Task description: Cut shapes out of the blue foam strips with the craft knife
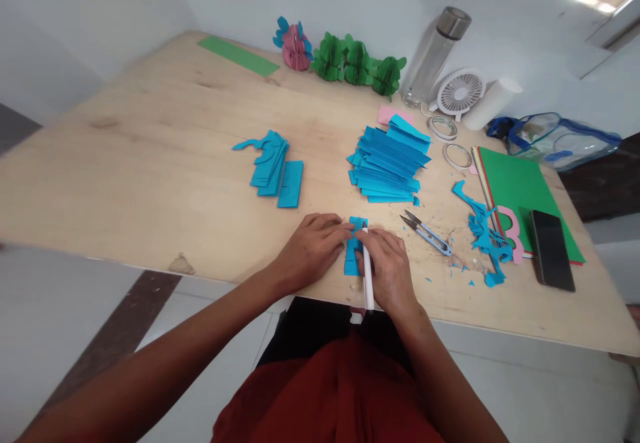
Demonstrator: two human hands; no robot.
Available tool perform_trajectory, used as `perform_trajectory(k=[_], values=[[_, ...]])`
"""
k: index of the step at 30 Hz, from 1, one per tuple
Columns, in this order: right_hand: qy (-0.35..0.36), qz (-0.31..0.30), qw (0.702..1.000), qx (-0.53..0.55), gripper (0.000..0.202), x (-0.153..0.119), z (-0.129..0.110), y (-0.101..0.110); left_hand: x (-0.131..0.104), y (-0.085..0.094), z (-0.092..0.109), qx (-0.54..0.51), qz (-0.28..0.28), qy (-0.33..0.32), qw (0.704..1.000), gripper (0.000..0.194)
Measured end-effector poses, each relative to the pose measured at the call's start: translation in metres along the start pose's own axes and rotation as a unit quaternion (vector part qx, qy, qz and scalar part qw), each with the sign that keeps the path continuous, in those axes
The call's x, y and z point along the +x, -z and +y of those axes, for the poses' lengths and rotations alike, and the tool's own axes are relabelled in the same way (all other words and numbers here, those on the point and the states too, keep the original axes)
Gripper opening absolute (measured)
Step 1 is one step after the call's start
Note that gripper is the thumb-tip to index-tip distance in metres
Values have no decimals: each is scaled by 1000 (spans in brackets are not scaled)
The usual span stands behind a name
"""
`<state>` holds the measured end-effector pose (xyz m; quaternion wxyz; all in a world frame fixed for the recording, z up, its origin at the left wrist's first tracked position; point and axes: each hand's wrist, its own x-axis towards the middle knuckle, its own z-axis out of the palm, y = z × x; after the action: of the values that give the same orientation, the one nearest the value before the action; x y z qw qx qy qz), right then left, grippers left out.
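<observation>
A small folded strip of blue paper [353, 266] lies near the table's front edge, between my two hands. My left hand [315, 249] comes in from its left side, with bent fingers gripping the upper left part of the strip. My right hand [390, 263] is closed on a white pen [369, 276], whose dark tip points away from me. Fingers of the right hand also touch the strip's right side. Just to the right lies a pair of thread snips [427, 234] with light blue handles. The fingers partly hide the strip.
Beyond my hands lie a fanned blue paper stack [387, 163] and folded blue pieces [273, 169]. Blue scraps [485, 236], a phone [553, 249] and green sheets [520, 189] are right. Paper figures [355, 61], a bottle [433, 56] and a fan [460, 91] stand along the wall.
</observation>
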<state>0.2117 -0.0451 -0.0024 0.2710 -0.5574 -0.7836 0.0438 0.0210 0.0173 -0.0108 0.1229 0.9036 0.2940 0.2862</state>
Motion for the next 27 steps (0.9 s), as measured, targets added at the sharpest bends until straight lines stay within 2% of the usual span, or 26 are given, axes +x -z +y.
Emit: perform_trajectory(k=[4,8,27], values=[[-2,-6,1000,5,31,0,0,1,2,-2,-4,-50,-29,43,997,29],[-1,-12,1000,11,30,-1,1,0,2,-8,-6,-68,-31,67,995,25],[-5,2,1000,23,36,-1,0,1,4,-9,-2,-79,-17,83,993,22]])
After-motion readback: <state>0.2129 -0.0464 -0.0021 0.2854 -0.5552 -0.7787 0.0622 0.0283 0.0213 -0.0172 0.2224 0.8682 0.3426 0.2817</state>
